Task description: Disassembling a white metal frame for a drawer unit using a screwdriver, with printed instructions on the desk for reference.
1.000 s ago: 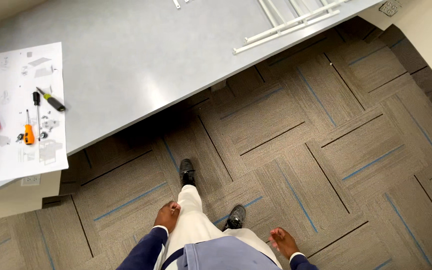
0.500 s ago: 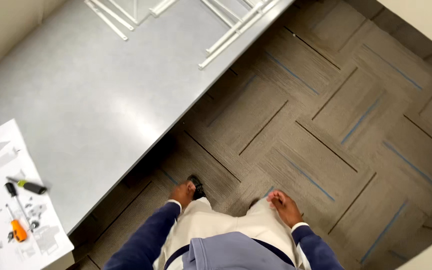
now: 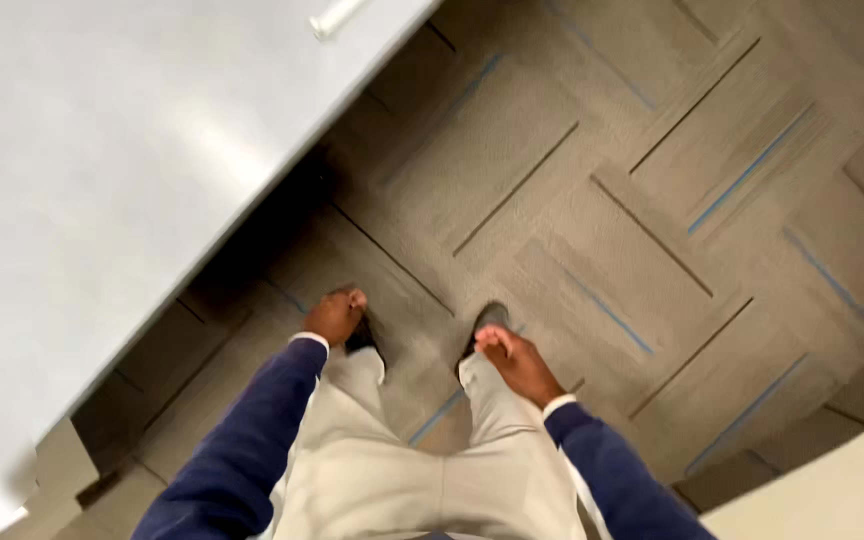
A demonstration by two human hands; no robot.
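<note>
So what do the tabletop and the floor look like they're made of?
The tabletop looks like a smooth grey laminate or coated panel with a slight sheen: soft glare spreads across it, though the look alone can't settle which. The floor appears to be carpet tile, matt and woven: square seams show, with thin blue stripes turned in alternating directions. Both hands, left and right, hang empty above it.

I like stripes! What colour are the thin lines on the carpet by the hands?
Blue stripes on grey-brown carpet tiles, seen in the head view.

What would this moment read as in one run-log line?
left hand: empty, curled, at thigh | right hand: empty, loose, at thigh | stance: standing on grey patterned carpet tiles | beside: pale grey smooth tabletop
</note>
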